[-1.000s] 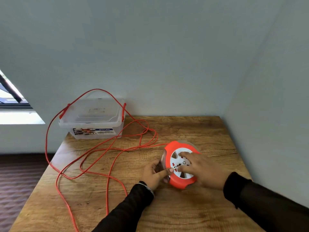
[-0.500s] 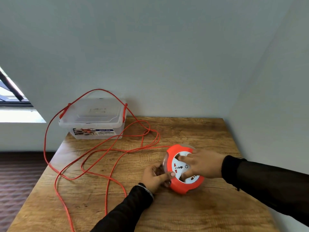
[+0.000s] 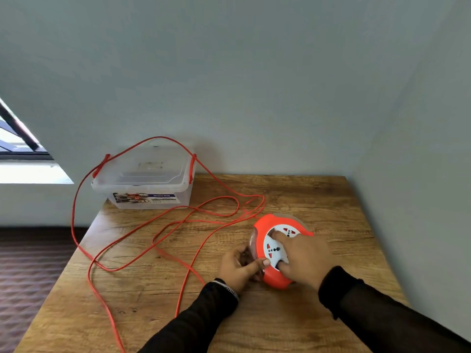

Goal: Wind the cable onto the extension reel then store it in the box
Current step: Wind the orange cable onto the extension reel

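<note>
Your right hand [image 3: 304,256] has turned the round orange-and-white plastic extension reel [image 3: 276,249], fingers hooked in its face; left hand [image 3: 240,266] pinches the rim—keep the thin orange cable [image 3: 178,225] feeding untangled.

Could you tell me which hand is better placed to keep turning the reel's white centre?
Right hand: its fingers already sit in the reel centre, while the left hand braces the rim.

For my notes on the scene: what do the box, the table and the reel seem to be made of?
Box: clear, slightly glossy plastic, since the wall shows through it; red clips.
Table: wood or wood-look laminate, matte, with visible grain; which one I cannot tell.
Reel: smooth orange plastic with a white socket face, probably hard moulded.
</note>
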Demonstrator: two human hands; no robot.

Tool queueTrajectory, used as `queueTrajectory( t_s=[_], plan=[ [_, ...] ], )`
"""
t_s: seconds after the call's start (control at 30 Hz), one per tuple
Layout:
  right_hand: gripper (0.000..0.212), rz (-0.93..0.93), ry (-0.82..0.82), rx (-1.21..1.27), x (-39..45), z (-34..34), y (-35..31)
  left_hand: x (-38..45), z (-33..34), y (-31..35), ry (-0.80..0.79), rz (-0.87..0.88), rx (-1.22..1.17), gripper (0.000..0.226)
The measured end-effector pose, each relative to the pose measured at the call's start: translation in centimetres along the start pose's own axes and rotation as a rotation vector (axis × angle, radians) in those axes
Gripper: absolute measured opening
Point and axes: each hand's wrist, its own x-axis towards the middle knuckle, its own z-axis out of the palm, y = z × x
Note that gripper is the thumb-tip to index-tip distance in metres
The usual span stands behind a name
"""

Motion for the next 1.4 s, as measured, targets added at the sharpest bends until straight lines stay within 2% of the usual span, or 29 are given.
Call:
queueTrajectory(
  t_s=[0.17,0.3,0.43,0.5,0.6,0.7,0.77,0.83,0.9,1.0,1.07,1.13,1.2,1.27,1.33,1.4],
  plan=[
    [0.066,0.289,0.015,0.157,-0.5,0.0,-2.0,-0.1,0.1,0.1,0.013,0.029,0.035,0.019],
    [0.070,0.459,-0.063,0.275,-0.2,-0.2,-2.7,-0.2,0.1,0.0,0.017,0.048,0.033,0.018],
    [0.073,0.588,-0.273,0.703,0.2,-1.1,-1.8,-0.2,0.2,-0.1,0.022,0.033,0.024,0.025],
    [0.058,0.642,-0.340,0.923,0.0,-1.5,-1.5,-0.1,0.2,-0.2,0.029,0.030,0.027,0.029],
    [0.032,0.747,-0.354,1.200,-0.2,-1.6,-1.5,0.0,0.1,-0.5,0.035,0.044,0.041,0.029],
    [0.023,0.843,-0.419,1.447,-0.5,-1.6,-1.6,0.0,0.1,-0.7,0.041,0.052,0.042,0.026],
    [0.018,0.890,-0.480,1.695,-0.8,-1.9,-1.7,0.0,0.1,-0.6,0.038,0.058,0.038,0.025],
    [0.015,0.953,-0.421,2.018,-1.1,-2.1,-2.2,0.0,0.1,-0.5,0.035,0.071,0.036,0.022],
    [0.017,0.991,-0.275,2.285,-1.4,-2.1,-2.9,-0.1,0.1,-0.6,0.044,0.083,0.023,0.020],
    [0.016,0.955,-0.106,2.409,-1.6,-1.9,-2.9,-0.1,0.1,-0.7,0.064,0.096,-0.044,0.024],
    [0.013,0.920,-0.171,2.269,-1.8,-2.0,-2.1,-0.1,0.2,-0.7,0.068,0.100,-0.072,0.030],
    [0.014,0.859,-0.312,1.893,-2.3,-1.8,-1.1,-0.1,0.1,-0.8,0.061,0.107,-0.060,0.034],
    [0.012,0.722,-0.331,1.436,-2.7,-1.6,-0.3,0.0,0.1,-0.9,0.051,0.107,-0.045,0.037],
    [0.004,0.496,-0.185,0.947,-3.0,-1.5,0.4,0.0,0.0,-0.9,0.051,0.095,-0.041,0.037],
    [0.031,0.163,-0.053,0.391,-3.0,-1.6,1.2,0.0,-0.1,-0.8,0.046,0.084,-0.016,0.034],
    [0.047,-0.148,-0.051,0.073,-2.5,-2.5,1.7,-0.1,-0.2,-0.7,0.024,0.070,0.011,0.031]
  ],
)
